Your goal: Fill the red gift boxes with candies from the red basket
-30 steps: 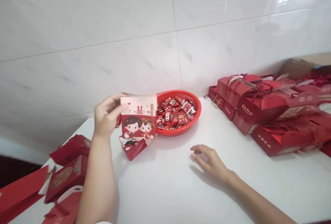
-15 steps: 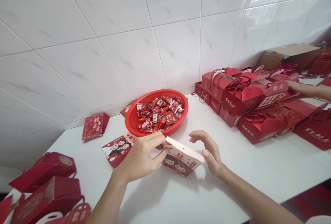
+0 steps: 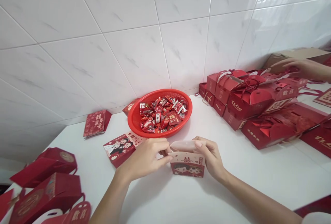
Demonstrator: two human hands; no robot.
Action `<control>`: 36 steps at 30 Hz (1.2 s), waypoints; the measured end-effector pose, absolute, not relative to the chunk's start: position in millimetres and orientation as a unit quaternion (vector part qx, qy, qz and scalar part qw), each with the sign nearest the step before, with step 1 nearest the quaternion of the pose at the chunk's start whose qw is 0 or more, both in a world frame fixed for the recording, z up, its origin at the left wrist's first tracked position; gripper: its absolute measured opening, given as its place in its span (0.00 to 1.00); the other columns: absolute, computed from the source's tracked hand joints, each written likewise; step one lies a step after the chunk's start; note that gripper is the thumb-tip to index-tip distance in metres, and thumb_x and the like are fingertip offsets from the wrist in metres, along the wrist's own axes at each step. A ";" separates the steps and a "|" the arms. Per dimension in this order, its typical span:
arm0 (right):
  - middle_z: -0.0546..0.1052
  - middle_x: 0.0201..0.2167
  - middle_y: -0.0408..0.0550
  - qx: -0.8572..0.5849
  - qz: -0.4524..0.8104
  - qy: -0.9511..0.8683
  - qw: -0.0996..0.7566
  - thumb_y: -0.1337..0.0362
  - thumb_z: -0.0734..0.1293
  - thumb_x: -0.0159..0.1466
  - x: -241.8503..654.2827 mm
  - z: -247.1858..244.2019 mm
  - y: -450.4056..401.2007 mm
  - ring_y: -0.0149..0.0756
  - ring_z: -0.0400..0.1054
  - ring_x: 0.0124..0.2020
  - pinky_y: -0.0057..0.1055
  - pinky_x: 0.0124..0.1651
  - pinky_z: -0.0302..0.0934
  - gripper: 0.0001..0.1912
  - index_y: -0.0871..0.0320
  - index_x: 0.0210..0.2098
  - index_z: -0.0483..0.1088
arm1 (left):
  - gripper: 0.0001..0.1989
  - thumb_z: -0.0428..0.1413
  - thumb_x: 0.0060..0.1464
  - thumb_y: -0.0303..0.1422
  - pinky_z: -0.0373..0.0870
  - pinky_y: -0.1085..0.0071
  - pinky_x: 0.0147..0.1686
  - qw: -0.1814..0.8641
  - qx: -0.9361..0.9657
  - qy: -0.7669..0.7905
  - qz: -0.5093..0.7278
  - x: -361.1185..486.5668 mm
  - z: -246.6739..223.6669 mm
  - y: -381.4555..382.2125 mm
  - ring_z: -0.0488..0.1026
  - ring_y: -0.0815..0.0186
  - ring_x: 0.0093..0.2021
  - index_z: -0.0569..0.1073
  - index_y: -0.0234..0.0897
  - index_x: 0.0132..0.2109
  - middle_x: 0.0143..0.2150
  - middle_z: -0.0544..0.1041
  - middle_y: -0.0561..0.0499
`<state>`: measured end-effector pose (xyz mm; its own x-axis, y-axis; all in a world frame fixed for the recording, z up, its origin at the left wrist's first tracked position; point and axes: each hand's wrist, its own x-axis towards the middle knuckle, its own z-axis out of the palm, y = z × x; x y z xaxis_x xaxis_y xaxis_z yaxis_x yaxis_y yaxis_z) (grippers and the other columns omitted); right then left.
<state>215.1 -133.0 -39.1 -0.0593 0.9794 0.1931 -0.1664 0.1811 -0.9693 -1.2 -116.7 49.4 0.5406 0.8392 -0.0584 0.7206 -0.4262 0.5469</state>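
Observation:
A small red and cream gift box [image 3: 188, 166] printed with two cartoon figures stands upright before me, its top flap raised. My left hand [image 3: 148, 156] pinches the box's left top edge between thumb and fingers. On the right side, my right hand [image 3: 210, 156] holds the box, thumb at the flap and fingers behind it. Just beyond lies a red plastic basket [image 3: 134, 122] filled with wrapped candies [image 3: 162, 115]. A flat box with cartoon figures [image 3: 121, 148] rests left of the basket, partly behind my left hand.
Red gift boxes [image 3: 248, 103] with cord handles are stacked at the right. More red boxes [image 3: 51, 196] crowd the near left, and a folded red box [image 3: 97, 123] leans at the wall. Another person's hand [image 3: 302, 68] is above the stack, near a cardboard box [image 3: 305, 53].
My right hand has closed onto the box, which has turned to face me more squarely with its flap up. The other person's hand has risen above the stack.

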 end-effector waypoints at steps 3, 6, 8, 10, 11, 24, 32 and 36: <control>0.60 0.19 0.41 -0.394 0.546 -0.476 0.566 0.48 0.64 0.62 206.4 -38.9 -132.5 0.28 0.51 0.21 0.29 0.25 0.49 0.26 0.57 0.17 0.57 | 0.09 0.59 0.53 0.37 0.64 0.69 0.32 0.269 0.822 0.494 0.086 -2.8 49.1 -114.6 0.72 0.64 0.32 0.71 0.40 0.27 0.31 0.77 0.53; 0.58 0.19 0.41 -0.399 0.566 -0.467 0.550 0.48 0.64 0.61 200.3 -39.7 -133.0 0.28 0.51 0.21 0.28 0.25 0.47 0.24 0.57 0.17 0.55 | 0.08 0.59 0.53 0.37 0.65 0.68 0.36 0.287 0.823 0.488 0.035 -9.0 54.0 -112.6 0.74 0.62 0.36 0.73 0.40 0.28 0.35 0.78 0.52; 0.62 0.20 0.42 -0.392 0.570 -0.490 0.530 0.46 0.63 0.62 199.7 -40.3 -133.3 0.30 0.54 0.21 0.29 0.25 0.50 0.24 0.57 0.19 0.60 | 0.05 0.61 0.50 0.37 0.66 0.68 0.42 0.313 0.827 0.467 0.002 -19.0 61.1 -111.6 0.75 0.60 0.42 0.76 0.41 0.32 0.39 0.78 0.51; 0.69 0.23 0.46 -0.359 0.560 -0.531 0.524 0.44 0.59 0.64 202.6 -39.8 -130.8 0.34 0.62 0.25 0.30 0.28 0.56 0.25 0.58 0.22 0.66 | 0.07 0.63 0.48 0.36 0.67 0.68 0.45 0.339 0.821 0.459 -0.006 -33.0 69.4 -109.2 0.75 0.59 0.45 0.78 0.43 0.37 0.42 0.79 0.52; 0.73 0.25 0.48 -0.337 0.548 -0.552 0.530 0.44 0.57 0.65 205.0 -38.6 -127.5 0.37 0.66 0.28 0.32 0.32 0.60 0.27 0.58 0.24 0.69 | 0.09 0.62 0.48 0.37 0.68 0.68 0.45 0.350 0.813 0.465 0.004 -40.7 73.1 -106.6 0.75 0.59 0.45 0.78 0.43 0.38 0.43 0.80 0.52; 0.74 0.23 0.42 -0.418 0.406 -0.644 0.497 0.64 0.66 0.56 175.8 9.3 19.7 0.33 0.67 0.28 0.29 0.36 0.63 0.07 0.57 0.23 0.69 | 0.37 0.61 0.49 0.43 0.68 0.65 0.57 0.241 0.757 0.606 -0.042 -38.9 29.7 21.0 0.71 0.52 0.60 0.66 0.38 0.65 0.66 0.70 0.42; 0.74 0.19 0.44 -0.446 0.493 -0.613 0.427 0.68 0.66 0.56 157.8 -2.1 46.9 0.33 0.71 0.22 0.26 0.26 0.63 0.03 0.58 0.26 0.70 | 0.53 0.64 0.44 0.44 0.69 0.62 0.56 0.244 0.747 0.612 -0.084 -23.7 22.3 65.7 0.65 0.48 0.66 0.50 0.40 0.72 0.72 0.59 0.39; 0.74 0.20 0.42 -0.453 0.489 -0.593 0.451 0.69 0.68 0.54 154.8 -3.4 50.6 0.30 0.69 0.21 0.25 0.25 0.62 0.02 0.58 0.26 0.70 | 0.47 0.66 0.40 0.39 0.69 0.63 0.56 0.256 0.756 0.598 -0.073 -13.7 13.0 74.2 0.68 0.49 0.63 0.61 0.43 0.68 0.68 0.66 0.43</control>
